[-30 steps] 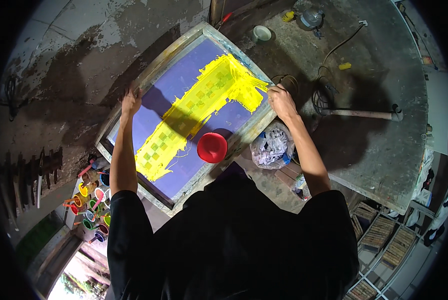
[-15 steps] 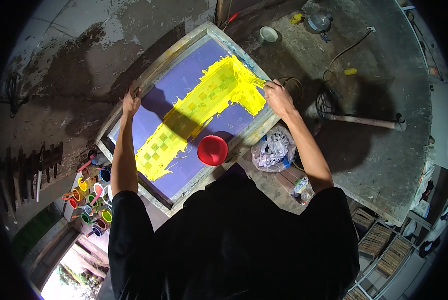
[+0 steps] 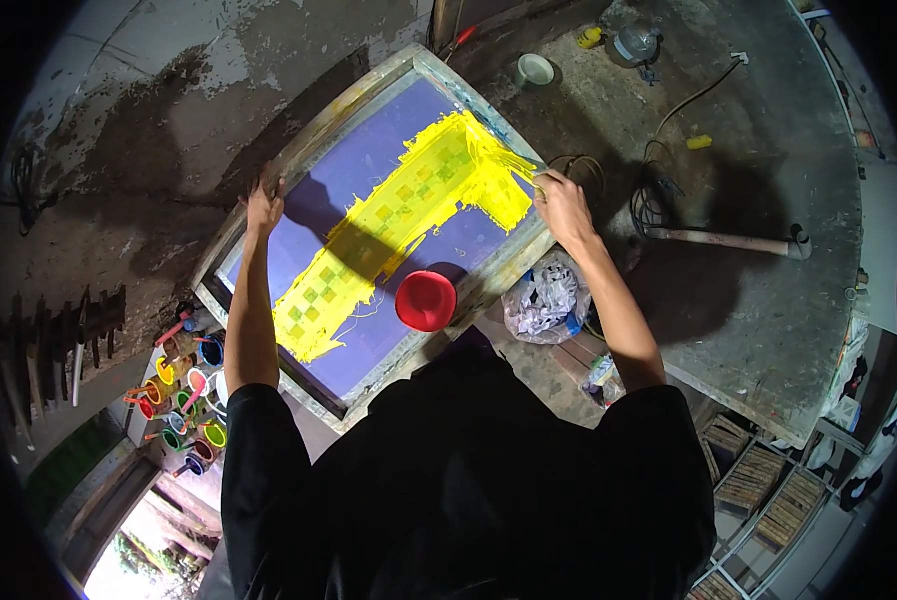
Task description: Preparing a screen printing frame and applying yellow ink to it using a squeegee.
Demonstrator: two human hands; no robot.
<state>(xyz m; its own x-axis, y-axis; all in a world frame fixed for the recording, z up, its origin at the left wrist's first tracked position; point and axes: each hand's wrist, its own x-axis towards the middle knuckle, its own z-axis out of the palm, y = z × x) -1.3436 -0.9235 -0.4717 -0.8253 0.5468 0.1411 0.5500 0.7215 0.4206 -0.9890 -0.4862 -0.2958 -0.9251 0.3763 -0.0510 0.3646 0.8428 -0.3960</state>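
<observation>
A wooden-framed printing screen (image 3: 323, 117) with purple mesh lies tilted across the middle of the view. A broad band of yellow ink (image 3: 313, 305) runs diagonally over it, with a checkered pattern showing through and a thick smeared patch at the upper right end. A red bowl (image 3: 425, 298) sits on the mesh near the lower right rail. My left hand (image 3: 264, 208) is closed on the left rail of the frame. My right hand (image 3: 562, 208) is closed on the right rail, beside the thick ink.
Several paint pots (image 3: 183, 400) with handles stand at lower left. A bag of crumpled material (image 3: 543, 300) lies below the frame's right side. The grey worktop (image 3: 768, 330) holds a pipe (image 3: 718, 240), cables, a pale bowl (image 3: 534, 68) and a plastic jug (image 3: 633, 45). Wooden racks (image 3: 758, 480) are at lower right.
Both hands remain on the frame, with only slight shifts of my right hand. The surroundings on the right have moved slightly in the picture.
</observation>
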